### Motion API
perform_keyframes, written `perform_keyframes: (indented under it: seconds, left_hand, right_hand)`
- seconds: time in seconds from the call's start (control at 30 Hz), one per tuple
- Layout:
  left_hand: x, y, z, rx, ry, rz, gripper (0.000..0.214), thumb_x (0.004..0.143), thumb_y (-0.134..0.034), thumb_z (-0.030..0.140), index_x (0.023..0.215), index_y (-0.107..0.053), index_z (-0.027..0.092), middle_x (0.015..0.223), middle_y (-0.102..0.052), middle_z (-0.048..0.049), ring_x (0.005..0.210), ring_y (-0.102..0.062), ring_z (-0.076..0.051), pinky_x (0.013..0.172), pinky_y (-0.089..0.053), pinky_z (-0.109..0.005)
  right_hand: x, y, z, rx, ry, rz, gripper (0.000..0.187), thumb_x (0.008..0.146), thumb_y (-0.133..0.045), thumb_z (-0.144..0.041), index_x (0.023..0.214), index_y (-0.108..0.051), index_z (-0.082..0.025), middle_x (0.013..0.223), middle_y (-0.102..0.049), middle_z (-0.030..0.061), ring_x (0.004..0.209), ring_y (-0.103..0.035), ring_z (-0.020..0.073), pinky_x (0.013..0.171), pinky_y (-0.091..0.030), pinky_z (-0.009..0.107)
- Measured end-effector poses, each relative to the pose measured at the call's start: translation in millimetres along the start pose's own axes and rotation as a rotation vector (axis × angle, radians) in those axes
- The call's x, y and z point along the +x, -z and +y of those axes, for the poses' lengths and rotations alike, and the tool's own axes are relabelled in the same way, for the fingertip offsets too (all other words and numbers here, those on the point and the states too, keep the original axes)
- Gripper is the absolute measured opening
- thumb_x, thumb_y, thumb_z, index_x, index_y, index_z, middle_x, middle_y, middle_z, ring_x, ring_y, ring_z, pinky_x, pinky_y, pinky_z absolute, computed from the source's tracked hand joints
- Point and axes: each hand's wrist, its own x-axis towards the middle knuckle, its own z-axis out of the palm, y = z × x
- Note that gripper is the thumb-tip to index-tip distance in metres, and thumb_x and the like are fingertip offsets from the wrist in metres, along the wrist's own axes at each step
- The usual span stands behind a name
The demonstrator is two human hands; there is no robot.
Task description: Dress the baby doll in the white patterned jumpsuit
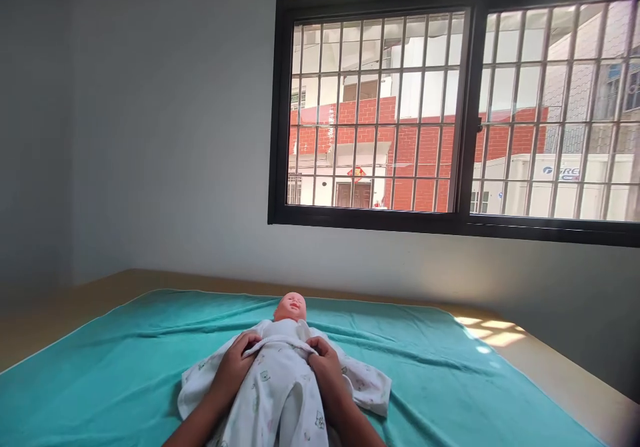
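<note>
A baby doll [291, 307] lies on its back, head toward the wall, dressed in a white printed top [367, 382] with its sleeves spread to both sides. Over its lower body are white baby pants [280, 374] with small animal prints; the legs run toward me. My left hand [237, 362] is closed on the left side of the waistband, thumb and fingers pinching the edge. On the opposite side, my right hand [326, 367] pinches the waistband the same way. The doll's arms and legs are hidden by the cloth.
A turquoise cloth [125, 360] with shallow wrinkles lies under the doll on a wooden table [555, 367]. Behind it rises a grey-white wall [175, 134] with a barred, dark-framed window [370, 220]. Sunlight patches fall on the table's far right.
</note>
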Motion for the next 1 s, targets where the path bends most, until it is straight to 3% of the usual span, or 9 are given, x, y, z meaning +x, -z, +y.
perform_keyframes:
  seconds: [0.1, 0.2, 0.33, 0.5, 0.63, 0.73, 0.9, 1.0]
  left_hand:
    - [-4.3, 10.5, 8.3, -0.081, 0.111, -0.105, 0.030, 0.071, -0.062, 0.045, 0.085, -0.069, 0.019, 0.092, -0.071, -0.0046, 0.094, -0.063, -0.026, 0.089, -0.048, -0.035]
    - [-5.3, 19.7, 25.7, -0.181, 0.180, -0.194, 0.041, 0.079, -0.055, 0.057, 0.083, -0.068, 0.018, 0.087, -0.070, -0.0041, 0.089, -0.062, -0.025, 0.085, -0.048, -0.035]
    - [-3.2, 19.3, 41.5, -0.101, 0.163, -0.202, 0.045, 0.081, -0.054, 0.060, 0.079, -0.069, 0.017, 0.086, -0.068, -0.0042, 0.085, -0.061, -0.024, 0.081, -0.048, -0.034]
    - [-1.3, 12.2, 44.7, 0.132, 0.006, -0.279, 0.032, 0.081, -0.060, 0.050, 0.090, -0.070, 0.021, 0.091, -0.062, -0.0032, 0.083, -0.058, -0.021, 0.076, -0.046, -0.030]
    - [-4.4, 10.6, 49.5, 0.279, -0.149, -0.232, 0.020, 0.086, -0.056, 0.038, 0.076, -0.059, 0.021, 0.084, -0.061, -0.0018, 0.080, -0.055, -0.019, 0.074, -0.042, -0.028]
    - [-8.8, 9.6, 55.6, 0.321, -0.226, -0.160, 0.020, 0.089, -0.052, 0.036, 0.075, -0.054, 0.021, 0.079, -0.059, -0.0006, 0.074, -0.051, -0.017, 0.069, -0.038, -0.028]
    - [-8.2, 6.9, 64.4, 0.015, -0.070, -0.068, 0.027, 0.091, -0.048, 0.045, 0.078, -0.048, 0.021, 0.069, -0.050, 0.0034, 0.065, -0.045, -0.014, 0.063, -0.036, -0.025]
    - [-4.9, 6.5, 68.1, -0.228, 0.031, -0.113, 0.031, 0.086, -0.055, 0.050, 0.080, -0.047, 0.020, 0.070, -0.046, 0.0043, 0.065, -0.044, -0.013, 0.061, -0.036, -0.023]
  right_hand:
    - [-3.1, 7.9, -4.9, 0.293, -0.060, -0.144, 0.023, 0.053, -0.061, -0.019, 0.076, -0.066, -0.017, 0.076, -0.061, -0.0001, 0.072, -0.051, 0.0157, 0.065, -0.036, 0.024]
    - [-5.2, 14.2, -12.8, 0.397, -0.122, -0.284, 0.029, 0.055, -0.074, -0.019, 0.084, -0.070, -0.017, 0.078, -0.064, 0.0001, 0.071, -0.052, 0.0143, 0.065, -0.037, 0.024]
    - [-8.6, 13.3, -25.8, 0.270, -0.108, -0.273, 0.031, 0.057, -0.084, -0.034, 0.077, -0.071, -0.015, 0.071, -0.061, -0.0003, 0.065, -0.049, 0.0119, 0.064, -0.035, 0.024]
    - [-10.5, 10.2, -38.7, 0.126, -0.098, -0.230, 0.035, 0.068, -0.076, -0.048, 0.074, -0.071, -0.014, 0.074, -0.062, 0.0021, 0.070, -0.050, 0.0137, 0.066, -0.037, 0.026]
    - [-5.7, 6.1, -46.0, -0.044, -0.103, -0.278, 0.033, 0.064, -0.078, -0.044, 0.069, -0.066, -0.014, 0.065, -0.058, -0.0002, 0.063, -0.047, 0.0123, 0.062, -0.035, 0.026]
    - [-6.3, -0.3, -57.2, -0.170, 0.010, -0.299, 0.025, 0.064, -0.077, -0.036, 0.070, -0.065, -0.016, 0.066, -0.056, -0.0017, 0.063, -0.045, 0.0117, 0.060, -0.035, 0.025]
    - [-14.1, -8.9, -79.5, -0.297, 0.130, -0.369, 0.017, 0.072, -0.072, -0.034, 0.080, -0.068, -0.019, 0.075, -0.059, -0.0017, 0.067, -0.045, 0.0115, 0.062, -0.036, 0.024]
    - [-16.2, -11.1, -83.6, -0.326, 0.153, -0.386, 0.021, 0.073, -0.073, -0.036, 0.085, -0.067, -0.020, 0.082, -0.060, -0.0014, 0.069, -0.047, 0.0114, 0.063, -0.038, 0.023]
